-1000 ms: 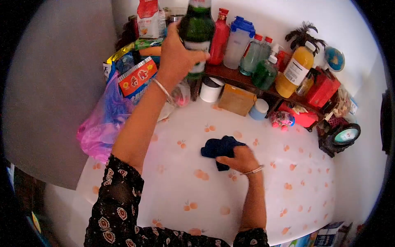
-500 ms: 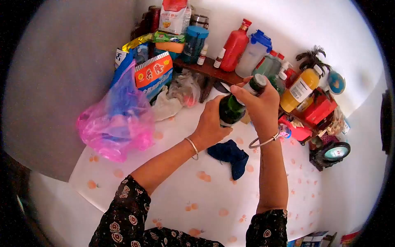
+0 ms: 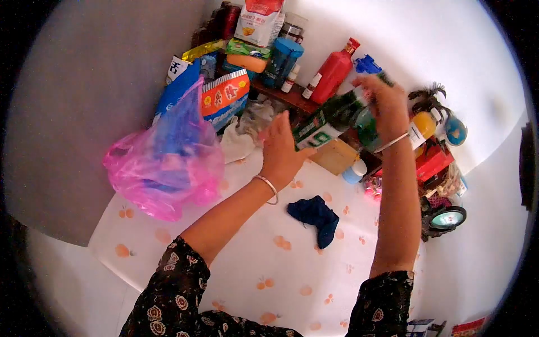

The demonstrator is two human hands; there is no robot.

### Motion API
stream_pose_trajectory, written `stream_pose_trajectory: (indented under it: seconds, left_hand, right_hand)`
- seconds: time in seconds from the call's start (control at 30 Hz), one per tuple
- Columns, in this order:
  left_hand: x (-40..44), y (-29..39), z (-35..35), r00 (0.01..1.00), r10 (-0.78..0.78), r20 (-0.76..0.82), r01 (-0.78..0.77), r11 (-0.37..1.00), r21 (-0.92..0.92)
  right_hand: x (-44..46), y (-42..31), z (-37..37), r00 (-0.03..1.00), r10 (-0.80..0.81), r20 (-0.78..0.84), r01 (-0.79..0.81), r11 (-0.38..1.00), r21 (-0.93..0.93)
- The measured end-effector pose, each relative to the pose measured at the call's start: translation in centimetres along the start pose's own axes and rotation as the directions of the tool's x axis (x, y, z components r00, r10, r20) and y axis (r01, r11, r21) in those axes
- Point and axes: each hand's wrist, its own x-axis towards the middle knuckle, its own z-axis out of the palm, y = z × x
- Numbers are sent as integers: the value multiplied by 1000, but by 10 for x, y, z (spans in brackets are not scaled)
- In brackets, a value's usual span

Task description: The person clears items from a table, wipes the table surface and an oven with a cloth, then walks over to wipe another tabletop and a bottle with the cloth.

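A green glass bottle (image 3: 328,123) with a white and green label is held tilted above the table, its neck toward the upper right. My right hand (image 3: 384,104) is closed round the neck end. My left hand (image 3: 283,149) is at the bottle's base, fingers spread and the thumb by the label; whether it presses on the glass is hard to tell. Below the hands, a crumpled dark blue cloth (image 3: 317,219) lies on the patterned tablecloth (image 3: 252,241).
A dark shelf (image 3: 289,96) at the back bears a red bottle (image 3: 334,70), a blue-lidded jar (image 3: 282,59) and others. A pink plastic bag (image 3: 168,174) and an orange-blue packet (image 3: 226,98) stand left. At the right is an oval-framed object (image 3: 447,218).
The bottle went from upright in my left hand to between both hands, and is now tilted further. My right hand let go of the cloth and took the neck. The view has shifted.
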Motion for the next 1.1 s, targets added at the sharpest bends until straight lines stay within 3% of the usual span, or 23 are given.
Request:
stream_pose_trajectory:
  seconds: [0.1, 0.2, 0.23, 0.27, 0.3, 0.33, 0.4, 0.43, 0.53, 0.57, 0.67, 0.7, 0.73, 0.8, 0.83, 0.9, 0.97, 1.07, 1.1]
  left_hand:
    - [-1, -10, 1, 990, -136, 27, 138, 985, -102]
    - [18, 12, -9, 911, -150, 384, 345, 787, -511]
    - [25, 16, -3, 931, -57, 361, 282, 739, -612]
    - [35, 22, 4, 935, -59, 351, 291, 694, -658]
    - [48, 31, 10, 938, -61, 342, 299, 646, -702]
    - [60, 35, 15, 940, -63, 334, 305, 592, -746]
    - [84, 33, 23, 955, 90, 282, 194, 530, -825]
    - [94, 33, 26, 954, 167, 250, 139, 493, -859]
    - [115, 32, 34, 955, 158, 251, 134, 524, -841]
    - [123, 31, 40, 959, 111, 261, 163, 539, -827]
    - [146, 20, 63, 961, 173, 218, 130, 413, -901]
    - [155, 12, 65, 949, 257, 183, -40, 674, -738]
    - [166, 3, 72, 920, 346, 182, -220, 843, -490]
    - [185, -21, 92, 883, 455, 117, -375, 832, -409]
    - [197, -41, 116, 880, 474, 24, -364, 708, -605]
    - [199, -50, 123, 855, 514, -71, -446, 656, -609]
    - [185, -38, 88, 814, 580, -12, -565, 788, -246]
    - [164, -13, 39, 811, 559, 174, -585, 778, 230]
    - [168, -25, 55, 792, 606, 73, -591, 792, -157]
  right_hand:
    - [27, -12, -19, 996, -91, -13, 92, 995, 25]
    - [42, -28, -28, 985, -160, -60, 168, 969, 181]
    - [44, -36, -29, 977, -192, -95, 205, 966, 156]
    - [47, -42, -30, 966, -223, -131, 240, 962, 130]
    - [55, -48, -31, 975, -157, -159, 189, 958, 214]
    - [57, -52, -31, 964, -208, -165, 240, 948, 208]
    - [61, -57, -31, 932, -316, -176, 347, 917, 194]
    - [66, -55, -32, 864, -485, -138, 495, 867, 56]
    - [83, -57, -27, 934, -316, -165, 351, 898, 265]
    - [86, -56, -23, 927, -330, -178, 368, 892, 264]
    - [91, -54, 2, 909, -355, -218, 402, 883, 242]
    - [92, -53, 9, 908, -347, -235, 398, 889, 226]
    - [94, -52, 12, 904, -339, -261, 395, 895, 207]
    - [100, -52, 16, 921, -314, -232, 370, 891, 262]
    - [101, -51, 21, 918, -318, -237, 376, 887, 266]
    - [109, -46, 26, 918, -326, -225, 375, 898, 230]
    - [110, -43, 36, 908, -344, -241, 394, 895, 210]
    - [116, -34, 42, 917, -316, -244, 365, 911, 191]
    - [116, -31, 44, 919, -308, -247, 356, 917, 178]
